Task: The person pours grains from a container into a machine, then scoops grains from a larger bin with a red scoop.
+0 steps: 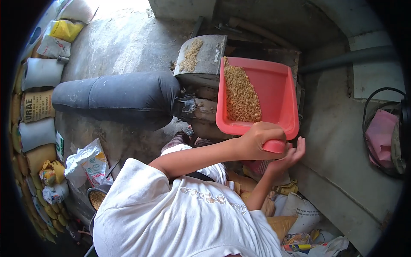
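A large red scoop (274,85) lies tilted with its open side up, and grain (242,94) is heaped along its left side. My left hand (264,139) is wrapped round the scoop's red handle below the pan, the handle's round end showing past the fingers. Close beside it, my right hand (292,155) has its fingers stretched out and spread near the handle's end; whether it touches the handle is hard to tell. Behind the scoop stands a grey machine part (209,47) with loose grain on its curved top.
A long dark cloth tube (115,96) runs left from the machine. Stacked sacks (40,105) line the far left. A bucket of grain (97,198) stands by my left side. More sacks (302,212) lie at lower right. Cables (372,124) hang on the right.
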